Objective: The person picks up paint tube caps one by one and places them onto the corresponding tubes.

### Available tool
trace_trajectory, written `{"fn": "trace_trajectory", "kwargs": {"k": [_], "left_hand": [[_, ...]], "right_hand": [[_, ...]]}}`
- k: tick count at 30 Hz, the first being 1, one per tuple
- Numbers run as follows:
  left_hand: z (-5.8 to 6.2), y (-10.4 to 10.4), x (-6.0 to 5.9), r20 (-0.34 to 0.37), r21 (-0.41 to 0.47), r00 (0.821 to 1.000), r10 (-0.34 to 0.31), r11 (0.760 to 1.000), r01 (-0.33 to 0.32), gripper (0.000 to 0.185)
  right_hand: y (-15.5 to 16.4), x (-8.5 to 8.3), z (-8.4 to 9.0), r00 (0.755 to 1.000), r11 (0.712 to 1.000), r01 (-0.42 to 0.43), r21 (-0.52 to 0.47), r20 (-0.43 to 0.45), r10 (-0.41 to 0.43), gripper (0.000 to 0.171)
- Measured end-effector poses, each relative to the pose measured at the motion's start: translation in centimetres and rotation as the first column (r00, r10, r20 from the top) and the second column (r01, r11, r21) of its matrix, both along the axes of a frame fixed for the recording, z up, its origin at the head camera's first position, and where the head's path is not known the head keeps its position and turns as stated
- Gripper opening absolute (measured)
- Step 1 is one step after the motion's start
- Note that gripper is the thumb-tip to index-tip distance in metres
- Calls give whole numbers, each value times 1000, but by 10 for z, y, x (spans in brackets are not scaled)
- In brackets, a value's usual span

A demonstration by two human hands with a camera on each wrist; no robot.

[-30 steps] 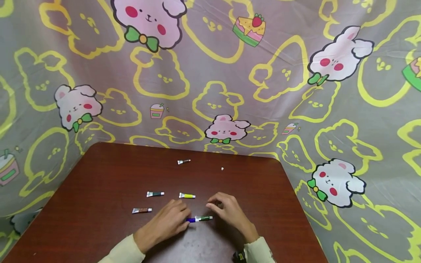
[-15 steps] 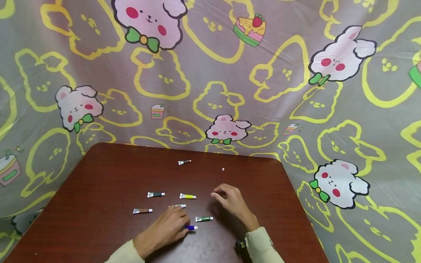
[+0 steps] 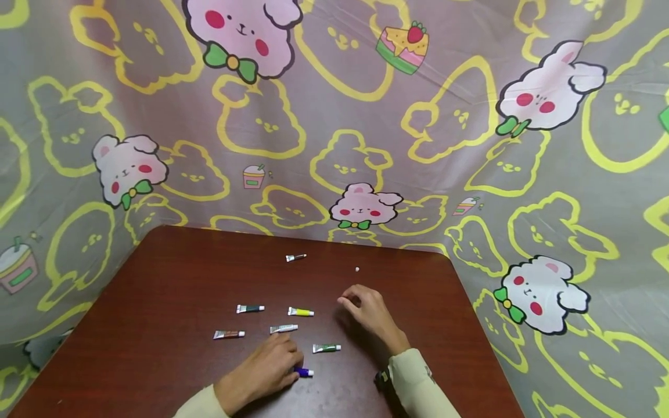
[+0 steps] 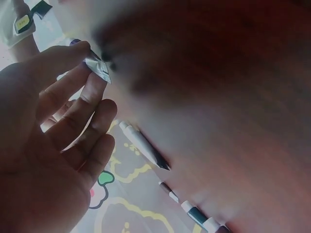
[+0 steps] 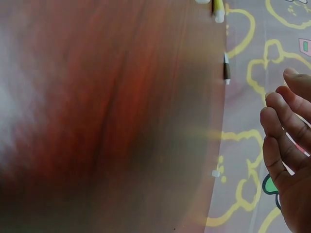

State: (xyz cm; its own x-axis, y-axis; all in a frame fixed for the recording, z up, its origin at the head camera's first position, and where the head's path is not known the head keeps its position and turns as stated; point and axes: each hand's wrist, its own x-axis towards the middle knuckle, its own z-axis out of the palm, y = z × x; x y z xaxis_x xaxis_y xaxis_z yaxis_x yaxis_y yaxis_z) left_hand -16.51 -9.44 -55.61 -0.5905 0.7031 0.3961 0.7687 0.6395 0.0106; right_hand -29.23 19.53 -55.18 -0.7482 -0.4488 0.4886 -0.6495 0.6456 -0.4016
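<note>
My left hand pinches a purple paint tube near the front of the table. In the left wrist view, thumb and fingertips hold that tube by its silver crimped end. Just beyond the left knuckles lies a white paint tube. A green paint tube is to the right, between the two hands. My right hand is over the right side of the table, fingers loosely bent and holding nothing. Nearest to it on the left is a yellow paint tube.
A dark teal tube and a brown tube lie at the left. Farther back are a small dark tube and a tiny white piece. A patterned cloth hangs around the brown table.
My left hand has drawn the purple tube toward the front edge, away from the green one, uncovering the white tube. My right hand has moved back and slightly right.
</note>
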Motion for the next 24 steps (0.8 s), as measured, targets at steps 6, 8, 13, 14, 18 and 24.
{"fn": "trace_trajectory", "kwargs": {"k": [6,8,13,14,18,24], "left_hand": [[-2,1,0,16,-6,1000,-3,1000,3,24],[-3,1,0,14,-2,1000,-10,1000,10,23],[-5,1,0,-3,1,1000,-29,1000,29,23],[-6,1,0,-7,1,999,-32,1000,32,23],[-6,1,0,-6,5,999,-40,999,40,23],[-6,0,1,8,31,999,-54,998,54,23]], "right_hand": [[3,-12,1,999,999,37,22,10,-37,10],[4,-15,0,999,998,51,28,8,-51,10],[8,-25,-5,997,996,83,24,7,-83,10],[9,-27,-5,996,996,87,21,12,-87,10],[12,-36,-8,995,995,99,22,16,-99,9],[14,-47,-9,995,995,102,9,-3,-102,9]]}}
